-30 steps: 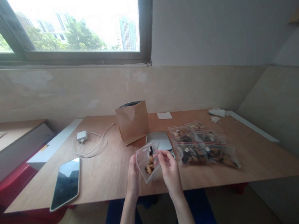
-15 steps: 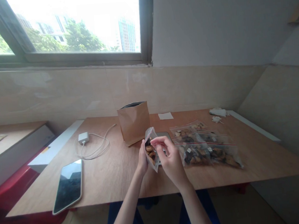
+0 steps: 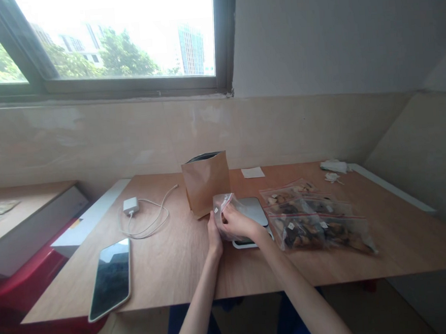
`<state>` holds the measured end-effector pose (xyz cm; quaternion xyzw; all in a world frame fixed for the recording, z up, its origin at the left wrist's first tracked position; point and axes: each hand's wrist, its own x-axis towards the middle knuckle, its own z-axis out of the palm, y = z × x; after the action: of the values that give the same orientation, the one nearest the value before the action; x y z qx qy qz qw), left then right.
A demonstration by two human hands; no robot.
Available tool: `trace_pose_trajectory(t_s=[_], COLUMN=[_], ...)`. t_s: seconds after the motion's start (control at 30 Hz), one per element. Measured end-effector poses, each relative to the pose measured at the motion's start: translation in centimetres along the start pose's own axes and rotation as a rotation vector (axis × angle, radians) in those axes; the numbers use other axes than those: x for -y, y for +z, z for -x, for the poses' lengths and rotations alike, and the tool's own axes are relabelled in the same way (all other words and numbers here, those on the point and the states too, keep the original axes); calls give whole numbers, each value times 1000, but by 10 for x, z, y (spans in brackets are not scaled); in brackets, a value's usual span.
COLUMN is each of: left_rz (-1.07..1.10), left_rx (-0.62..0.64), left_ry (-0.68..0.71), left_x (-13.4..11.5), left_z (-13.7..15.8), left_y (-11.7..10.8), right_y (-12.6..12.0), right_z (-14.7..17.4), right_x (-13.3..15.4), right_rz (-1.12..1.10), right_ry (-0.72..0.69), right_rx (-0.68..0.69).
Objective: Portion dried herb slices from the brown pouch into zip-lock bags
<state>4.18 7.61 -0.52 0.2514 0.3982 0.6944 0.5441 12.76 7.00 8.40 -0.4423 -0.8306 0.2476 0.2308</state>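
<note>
Plastic bag (image 3: 219, 203) raised just in front of the near right corner of the paper bag (image 3: 206, 183); cannot tell whether touching it. Under the paper bag, broad wooden table (image 3: 165, 278). Right of the paper bag, several filled bags (image 3: 304, 232) with red zip lines, lying overlapped, dark and tan pieces showing through. Paper bag itself upright, top gaping onto a dark lining. Well left of the paper bag and nearer, tablet (image 3: 110, 276) lying face up. Just right of the paper bag and nearer, kitchen scale (image 3: 256, 210), by its look, partly hidden by the right hand (image 3: 237, 222). Behind the paper bag and to its right, flat slip of paper (image 3: 253, 172); left of the paper bag, white charger (image 3: 130, 206). Left hand (image 3: 213, 234) clamped on the left side of the plastic bag; right fingers in at its mouth, tips hidden, so cannot tell whether together or apart. Step in hand, as judged: handling the inside of the plastic bag. Next move, as judged, calls for a steady left hold and a spread mouth. Mouth pointing up and toward the right hand; long axis seemingly slanted, exact lean hidden.
</note>
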Motion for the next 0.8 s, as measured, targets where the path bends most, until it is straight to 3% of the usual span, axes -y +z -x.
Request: trace_pose_trajectory(t_s=[0.17,0.33,0.53,0.8], left_rz=[18,-22,-22,148], left_rx=[-4,-95,-62,-55], left_ry=[-8,42,11,-68], left_x=[-1,-7,-10,-2], left_z=[1,4,7,-3], left_y=[3,4,6,-1], right_y=[8,18,18,10], right_z=[-2,6,17,6], right_x=[-2,8,13,3], right_rz=[102,183,290,100], right_ry=[-37,-56,-57,-88], right_rx=[-35,-98,-138,-26])
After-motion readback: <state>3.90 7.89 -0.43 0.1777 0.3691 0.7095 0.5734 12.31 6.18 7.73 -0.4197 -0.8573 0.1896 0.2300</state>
